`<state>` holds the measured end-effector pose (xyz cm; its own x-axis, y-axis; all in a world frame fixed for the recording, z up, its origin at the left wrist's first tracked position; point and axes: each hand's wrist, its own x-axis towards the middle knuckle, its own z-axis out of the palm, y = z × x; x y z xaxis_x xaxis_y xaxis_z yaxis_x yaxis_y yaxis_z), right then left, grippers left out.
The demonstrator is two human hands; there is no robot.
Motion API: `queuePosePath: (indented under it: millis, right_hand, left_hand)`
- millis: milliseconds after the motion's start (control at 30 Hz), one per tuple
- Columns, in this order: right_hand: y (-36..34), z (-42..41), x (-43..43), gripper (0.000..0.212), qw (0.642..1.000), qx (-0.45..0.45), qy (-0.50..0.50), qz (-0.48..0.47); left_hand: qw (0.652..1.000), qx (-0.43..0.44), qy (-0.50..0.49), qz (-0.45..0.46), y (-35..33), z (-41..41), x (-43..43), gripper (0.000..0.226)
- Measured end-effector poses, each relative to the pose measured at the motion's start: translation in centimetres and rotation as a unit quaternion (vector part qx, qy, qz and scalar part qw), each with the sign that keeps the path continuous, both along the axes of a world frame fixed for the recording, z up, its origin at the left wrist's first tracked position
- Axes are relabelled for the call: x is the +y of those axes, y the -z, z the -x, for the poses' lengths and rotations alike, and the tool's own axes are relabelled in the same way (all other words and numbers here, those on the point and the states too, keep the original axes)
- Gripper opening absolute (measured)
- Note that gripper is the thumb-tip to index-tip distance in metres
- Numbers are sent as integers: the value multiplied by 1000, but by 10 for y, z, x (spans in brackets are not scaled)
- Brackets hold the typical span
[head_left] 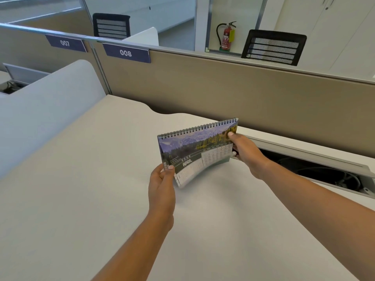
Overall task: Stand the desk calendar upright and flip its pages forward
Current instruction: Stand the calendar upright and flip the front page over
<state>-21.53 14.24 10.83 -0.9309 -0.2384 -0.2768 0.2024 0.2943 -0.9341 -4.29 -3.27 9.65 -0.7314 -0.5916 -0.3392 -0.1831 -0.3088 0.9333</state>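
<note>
The calendar (pixel 197 151) stands above the tabletop (pixel 81 179), spiral uppermost. The right hand (pixel 246 153) pinches its right edge to steady it, while the left hand (pixel 161 181) fingers (pixel 171 167) pinch the April page's near-left corner, seemingly to flip it.

The desk calendar (pixel 195 151) shows "APRIL" in white on its front page — the small figures above it and the date grid are too blurred to read. On the partition's top edge, two blue signs read "007" (pixel 65 43) and "008" (pixel 125 52).
</note>
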Motion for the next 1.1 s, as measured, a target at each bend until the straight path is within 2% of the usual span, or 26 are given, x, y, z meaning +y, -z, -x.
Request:
queuePosePath:
  millis: [133, 233, 267, 300, 367, 400, 433, 533, 667, 833, 900, 967, 1100]
  right_hand:
    - [-4, 6, 12, 61, 996, -43, 45, 58]
    - [1, 11, 26, 81, 989, -91, 60, 105]
    - [3, 11, 31, 82, 984, -109, 66, 128]
    - [5, 11, 35, 77, 979, -127, 72, 145]
    - [8, 9, 41, 47, 978, -128, 90, 141]
    - [10, 8, 42, 32, 984, -111, 85, 108]
    - [12, 8, 42, 28, 992, -88, 72, 63]
    - [17, 9, 38, 42, 997, -51, 52, -17]
    - [18, 12, 30, 51, 998, -14, 42, -39]
    - [11, 9, 19, 59, 999, 7, 6, -39]
    - [10, 7, 18, 61, 999, 13, 4, -37]
    - [9, 5, 18, 61, 999, 21, 1, -38]
    - [9, 3, 17, 57, 999, 29, -2, -33]
  left_hand:
    - [998, -14, 61, 7, -11, -3, -8, 28]
    - [995, 16, 100, 15, -21, -3, -16, 29]
    - [994, 32, 106, 13, -26, -3, -18, 29]
    - [993, 48, 109, 7, -29, -1, -21, 28]
    - [990, 85, 109, -8, -39, 2, -25, 28]
    - [990, 98, 105, -10, -44, 4, -27, 30]
    - [989, 108, 100, -7, -49, 7, -28, 32]
    - [987, 134, 91, -13, -65, 17, -35, 51]
    - [983, 134, 125, 31, -76, 30, -44, 73]
    - [969, 59, 131, 202, -63, 37, -47, 60]
    - [955, -11, 104, 279, -50, 34, -47, 67]
    - [965, -50, 78, 247, -36, 29, -43, 71]
    - [981, -60, 104, 150, -18, 20, -28, 65]
